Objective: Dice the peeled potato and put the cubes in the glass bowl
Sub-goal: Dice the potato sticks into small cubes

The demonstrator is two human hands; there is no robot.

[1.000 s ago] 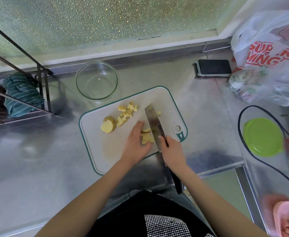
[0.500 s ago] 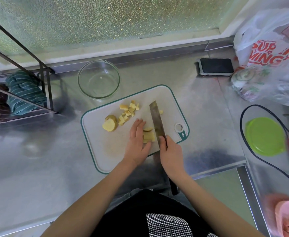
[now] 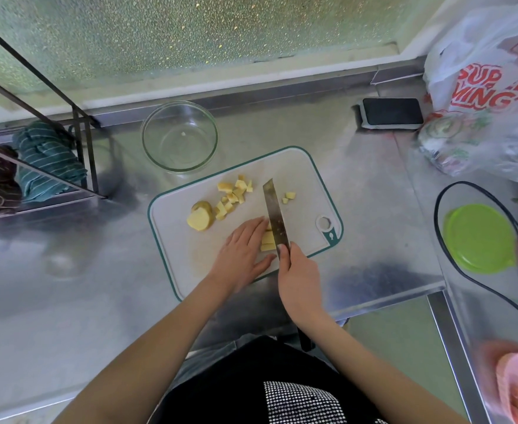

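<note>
A white cutting board with a green rim lies on the steel counter. My right hand grips the handle of a cleaver, whose blade stands edge-down on the board. My left hand lies with straight fingers against potato strips just left of the blade. A larger potato chunk and several cut cubes sit further back on the board; two small cubes lie right of the blade. The glass bowl stands behind the board, holding one tiny bit.
A black metal rack with striped cloths stands at left. A phone and a plastic shopping bag lie at back right. A green lid and a black cable are on the right counter.
The cleaver blade has shifted slightly left toward my left hand's fingers, across the potato strips. My left hand's fingers have flattened and closed up against the blade.
</note>
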